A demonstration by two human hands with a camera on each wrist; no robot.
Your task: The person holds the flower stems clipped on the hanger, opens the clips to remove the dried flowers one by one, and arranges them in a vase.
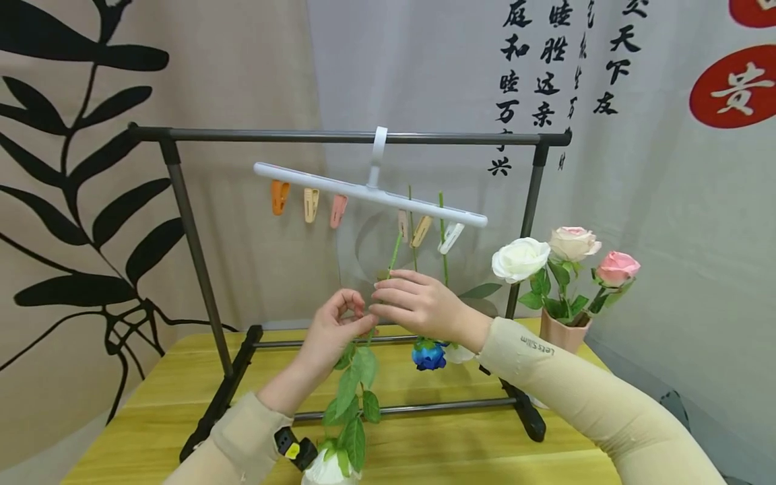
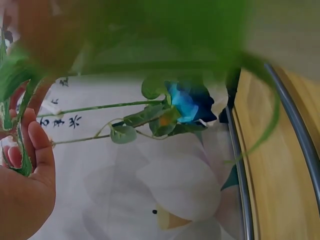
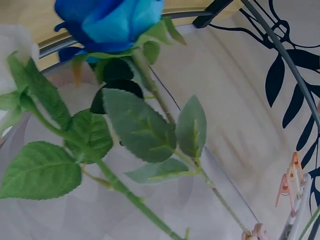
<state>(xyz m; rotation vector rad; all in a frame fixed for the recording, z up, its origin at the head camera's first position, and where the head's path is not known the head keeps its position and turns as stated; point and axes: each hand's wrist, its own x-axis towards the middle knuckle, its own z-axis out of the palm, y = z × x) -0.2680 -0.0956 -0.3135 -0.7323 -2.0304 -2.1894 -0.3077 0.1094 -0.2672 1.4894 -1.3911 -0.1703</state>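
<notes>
The left hand [image 1: 339, 320] pinches the stem of a white rose [image 1: 330, 471] between thumb and fingers, bloom hanging down at the bottom of the head view; the right hand [image 1: 424, 306] has its fingers at the same stem higher up, but whether they clamp it I cannot tell. The stem's tip stands just beside a pale clip [image 1: 403, 225] under the sloping hanger [image 1: 339, 187], whose hook sits on the top bar of the rack [image 1: 254, 137]. Open air lies between the left hand and the left post [image 1: 195, 249]; on the other side, the right hand is close to the hung stems, with a blue rose [image 1: 429, 357] below it. By the desk's [image 1: 455, 444] far right corner stands a pink pot [image 1: 564, 335] with three roses, beyond the rack's right post. Small print on the right sleeve [image 1: 570, 377] reads "LetsSlim". The curtain [image 1: 424, 81] carries brushed columns, one reading 睦胜远亲, another crossed by the top bar, and a red oval [image 1: 702, 94] bears 贵.
</notes>
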